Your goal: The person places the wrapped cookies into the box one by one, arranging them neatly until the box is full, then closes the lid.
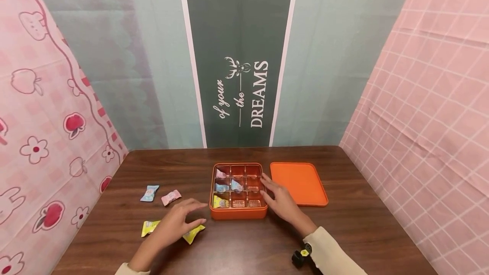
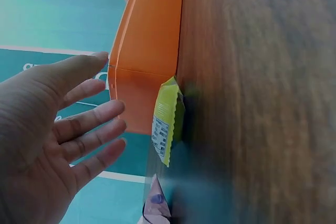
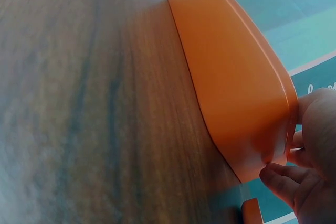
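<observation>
An orange box (image 1: 239, 213) with a clear divided insert stands mid-table. Its left column holds a pink packet (image 1: 220, 173), a blue packet (image 1: 221, 188) and a yellow packet (image 1: 220, 201); another blue packet (image 1: 237, 185) lies in the centre compartment. My left hand (image 1: 178, 220), fingers spread and holding nothing, hovers left of the box. Close by it lies a wrapped yellow packet (image 2: 167, 121), partly hidden by the hand in the head view. My right hand (image 1: 282, 200) rests its fingers against the box's right side, fingertips on the orange wall (image 3: 236, 77).
An orange lid (image 1: 299, 183) lies right of the box. Loose on the left are a blue packet (image 1: 149, 193), a pink packet (image 1: 171, 197) and another yellow packet (image 1: 149, 227). A black strapped device (image 1: 299, 258) sits at my right wrist. Fabric curtains surround the wooden table (image 1: 244, 253).
</observation>
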`<state>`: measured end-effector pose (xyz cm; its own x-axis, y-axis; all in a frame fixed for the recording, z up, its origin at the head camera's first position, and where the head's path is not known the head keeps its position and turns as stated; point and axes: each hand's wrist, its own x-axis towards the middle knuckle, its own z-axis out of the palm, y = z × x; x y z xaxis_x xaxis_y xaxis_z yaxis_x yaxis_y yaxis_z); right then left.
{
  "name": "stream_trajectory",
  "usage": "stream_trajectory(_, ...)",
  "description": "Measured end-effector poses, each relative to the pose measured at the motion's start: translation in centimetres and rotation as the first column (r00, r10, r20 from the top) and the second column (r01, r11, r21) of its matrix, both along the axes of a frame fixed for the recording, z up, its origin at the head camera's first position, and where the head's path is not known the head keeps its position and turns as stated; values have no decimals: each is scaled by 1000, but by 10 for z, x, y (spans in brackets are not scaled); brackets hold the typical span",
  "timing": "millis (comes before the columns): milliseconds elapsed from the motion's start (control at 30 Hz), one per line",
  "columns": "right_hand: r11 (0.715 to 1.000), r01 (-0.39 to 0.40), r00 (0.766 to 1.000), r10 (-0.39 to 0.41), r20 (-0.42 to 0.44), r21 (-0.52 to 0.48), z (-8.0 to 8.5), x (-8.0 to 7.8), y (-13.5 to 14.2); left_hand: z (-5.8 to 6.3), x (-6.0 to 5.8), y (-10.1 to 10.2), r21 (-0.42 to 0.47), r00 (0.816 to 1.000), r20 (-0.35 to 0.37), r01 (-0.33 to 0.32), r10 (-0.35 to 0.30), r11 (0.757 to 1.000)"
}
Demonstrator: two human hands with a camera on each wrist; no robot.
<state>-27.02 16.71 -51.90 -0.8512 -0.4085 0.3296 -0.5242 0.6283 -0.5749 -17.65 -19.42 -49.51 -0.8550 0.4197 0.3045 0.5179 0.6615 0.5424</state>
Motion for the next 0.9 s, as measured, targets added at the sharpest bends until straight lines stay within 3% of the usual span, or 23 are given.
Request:
stream_trajectory(133,1000,-3,1000,3,-9,3,0,0,0,-1,4,-3,-13,999,49,14,-13,1000)
stream_trajectory(500,1000,1,1000,-1,-6,0,-2,1,0,-3,12,-9,-18,996,71,61,-60,998)
stream_trajectory(900,1000,0,1000,0,-7,1,0,0,0,-2,16,-15,-95,993,103,60,-50,994)
